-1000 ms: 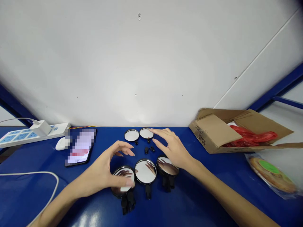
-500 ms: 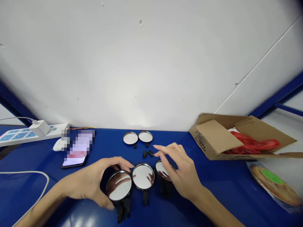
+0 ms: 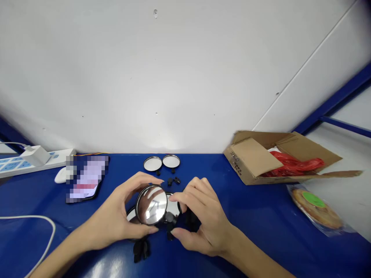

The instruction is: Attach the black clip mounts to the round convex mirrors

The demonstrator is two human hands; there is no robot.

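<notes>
My left hand (image 3: 116, 220) grips a round mirror (image 3: 151, 205) by its rim and holds it tilted up above the blue table (image 3: 261, 224). My right hand (image 3: 199, 216) is closed on the black mount (image 3: 169, 221) beside that mirror. Under the hands lie two more round mirrors, mostly hidden, one showing at the right (image 3: 174, 208) and one at the left (image 3: 131, 215), with a black clamp (image 3: 141, 249) below. Two small mirror discs (image 3: 161, 162) lie farther back, with small black parts (image 3: 173, 180) in front of them.
A phone (image 3: 84, 179), a white mouse-like object (image 3: 61, 175) and a power strip (image 3: 26, 161) with a white cable (image 3: 37, 224) lie at the left. An open cardboard box (image 3: 261, 162) with red plastic stands at the right, near a bagged tape roll (image 3: 315, 206).
My left hand has lifted one mirror off the table and tilted it up. My right hand has come in from the back parts and closed on its mount. The view shifted slightly.
</notes>
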